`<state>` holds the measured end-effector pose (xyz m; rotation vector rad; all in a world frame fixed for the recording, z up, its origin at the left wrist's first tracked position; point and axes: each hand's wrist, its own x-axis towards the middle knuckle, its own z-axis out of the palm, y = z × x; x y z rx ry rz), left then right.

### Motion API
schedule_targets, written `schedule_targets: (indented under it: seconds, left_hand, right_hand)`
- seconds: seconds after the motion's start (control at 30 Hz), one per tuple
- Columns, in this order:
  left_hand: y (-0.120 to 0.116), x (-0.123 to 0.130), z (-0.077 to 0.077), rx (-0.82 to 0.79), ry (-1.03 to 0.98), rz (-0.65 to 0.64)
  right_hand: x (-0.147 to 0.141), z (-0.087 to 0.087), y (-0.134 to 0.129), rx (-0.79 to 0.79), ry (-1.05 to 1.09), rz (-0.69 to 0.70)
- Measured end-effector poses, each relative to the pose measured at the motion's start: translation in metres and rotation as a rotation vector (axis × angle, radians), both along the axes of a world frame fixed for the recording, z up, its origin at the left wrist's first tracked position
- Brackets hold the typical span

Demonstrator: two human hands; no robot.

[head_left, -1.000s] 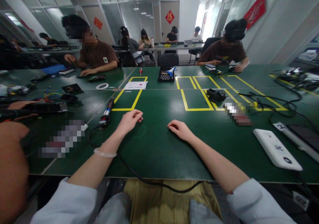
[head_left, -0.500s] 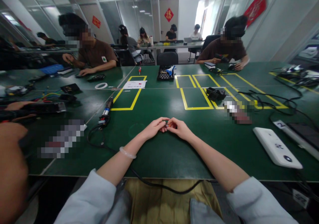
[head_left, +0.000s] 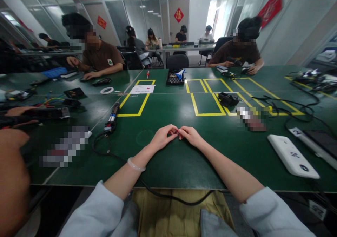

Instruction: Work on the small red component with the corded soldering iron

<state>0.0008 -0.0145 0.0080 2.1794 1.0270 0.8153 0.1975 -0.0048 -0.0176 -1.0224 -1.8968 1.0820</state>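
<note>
Head view: left hand (head_left: 165,137) and right hand (head_left: 191,136) both half-curled, fingertips meeting, pinching a small part (head_left: 179,134) between them over the near middle of the desk (head_left: 181,170). Part mostly hidden by fingers; can't tell which way it points or its long axis.

Pale blue-grey sleeves (head_left: 100,209), one smooth milky-white bangle (head_left: 135,166)

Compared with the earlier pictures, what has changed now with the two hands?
The left hand moved rightward, away from the corded tool, and now meets the right hand, which barely shifted; anything held between them is too small to tell. The corded tool, white device and black tray stayed put.
</note>
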Motion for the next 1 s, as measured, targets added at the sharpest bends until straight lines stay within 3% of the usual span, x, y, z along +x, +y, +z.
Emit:
schedule_targets:
  seconds: [0.43, 0.77, 0.87, 1.0]
  left_hand:
    - [0.005, -0.007, 0.000, -0.050, -0.055, 0.060]
    - [0.005, -0.009, 0.001, -0.063, -0.006, 0.015]
    - [0.009, -0.020, 0.014, -0.025, 0.009, 0.061]
    - [0.025, -0.066, 0.028, 0.090, 0.071, 0.282]
  right_hand:
    - [-0.002, -0.014, 0.004, -0.024, 0.210, 0.012]
    - [-0.001, -0.007, 0.002, 0.017, 0.124, -0.034]
    - [0.000, -0.007, 0.001, 0.002, 0.130, -0.050]
    - [0.000, -0.005, 0.000, -0.004, 0.115, -0.051]
